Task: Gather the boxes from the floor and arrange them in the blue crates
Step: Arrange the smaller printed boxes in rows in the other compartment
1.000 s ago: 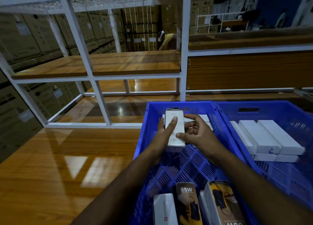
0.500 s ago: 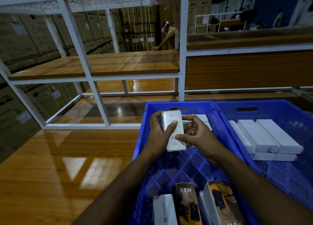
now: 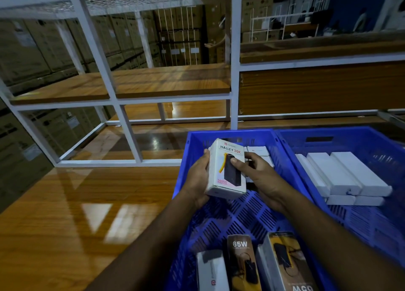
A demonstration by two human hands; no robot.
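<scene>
I hold a white box (image 3: 226, 170) printed "HALLEY 20K" above the left blue crate (image 3: 188, 159). My left hand (image 3: 198, 176) grips its left side and back. My right hand (image 3: 257, 176) holds its right side, thumb on the printed face. Behind it, white boxes (image 3: 258, 151) lie at the crate's far end. At the near end stand a white box (image 3: 211, 271), a black "65W" box (image 3: 242, 262) and a black and yellow box (image 3: 285, 262). The right blue crate (image 3: 355, 135) holds several long white boxes (image 3: 344, 176) stacked in two layers.
Both crates sit on a glossy wooden surface (image 3: 65, 214). A white metal rack (image 3: 122, 124) with wooden shelves stands just behind them. Stacked cardboard cartons (image 3: 32, 49) fill the background at left. A person (image 3: 221, 40) stands far back beyond the rack.
I have lifted the white box off the far-end stack and turned it, so its printed "HALLEY 20K" face now shows. Both hands stayed on it.
</scene>
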